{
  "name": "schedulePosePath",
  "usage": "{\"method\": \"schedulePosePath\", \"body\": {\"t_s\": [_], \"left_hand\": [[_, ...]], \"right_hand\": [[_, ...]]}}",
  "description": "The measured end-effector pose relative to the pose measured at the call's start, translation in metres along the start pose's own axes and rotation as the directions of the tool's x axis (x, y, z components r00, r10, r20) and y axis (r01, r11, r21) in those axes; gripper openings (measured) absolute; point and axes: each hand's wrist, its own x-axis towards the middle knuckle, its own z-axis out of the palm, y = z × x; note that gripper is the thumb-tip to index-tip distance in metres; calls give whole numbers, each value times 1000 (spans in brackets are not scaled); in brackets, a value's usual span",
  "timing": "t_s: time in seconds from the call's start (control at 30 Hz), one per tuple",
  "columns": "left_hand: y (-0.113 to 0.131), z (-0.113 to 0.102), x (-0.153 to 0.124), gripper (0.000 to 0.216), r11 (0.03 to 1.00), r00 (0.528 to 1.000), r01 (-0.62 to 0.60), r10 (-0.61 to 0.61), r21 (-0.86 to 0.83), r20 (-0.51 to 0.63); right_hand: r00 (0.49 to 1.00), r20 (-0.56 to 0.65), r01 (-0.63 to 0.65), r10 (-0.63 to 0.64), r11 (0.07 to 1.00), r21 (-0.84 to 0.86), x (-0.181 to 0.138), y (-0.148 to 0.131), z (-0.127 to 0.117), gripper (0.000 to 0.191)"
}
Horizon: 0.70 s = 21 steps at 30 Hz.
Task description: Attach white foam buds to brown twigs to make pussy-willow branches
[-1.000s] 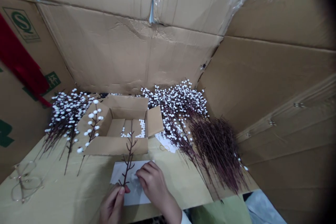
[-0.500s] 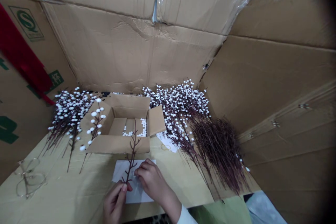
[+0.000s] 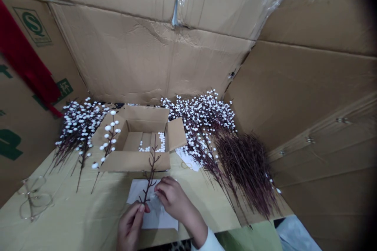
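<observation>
My left hand (image 3: 131, 221) pinches a bare brown artificial twig (image 3: 151, 168) near its lower end. The twig stands nearly upright, its short side branches without berries. Just right of it, my right hand (image 3: 172, 196) is closed in a pinch, with a clear, wispy material (image 3: 159, 205) hanging below the fingers; what exactly they grip is hard to make out. Under both hands lies a white sheet of paper (image 3: 167, 222). Behind the twig stands an open cardboard box (image 3: 135, 161) with loose white berries (image 3: 160, 143) inside.
A berry-covered twig (image 3: 110, 137) leans on the box's left flap. Bunches of white-berried stems lie at left (image 3: 84, 119) and right (image 3: 203, 111). Bare brown stems (image 3: 247, 168) pile up at right. Thin looped wire (image 3: 32, 200) lies at left. Cardboard walls (image 3: 126, 55) enclose the table.
My right hand has shifted slightly right, away from the twig, and more of the clear wispy material shows under it. My left hand still holds the twig.
</observation>
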Motion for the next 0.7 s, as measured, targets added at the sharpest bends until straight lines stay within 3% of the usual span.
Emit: {"method": "schedulePosePath", "body": {"t_s": [0.3,0.7], "left_hand": [[-7,-2,1,55,1000,1000,-7,7,3,-13],[-10,-2,1,54,1000,999,-23,23,-5,-28]], "right_hand": [[996,-10,-87,88,992,97,3,-3,-5,15],[997,58,-54,56,998,-28,-3,-6,10,18]]}}
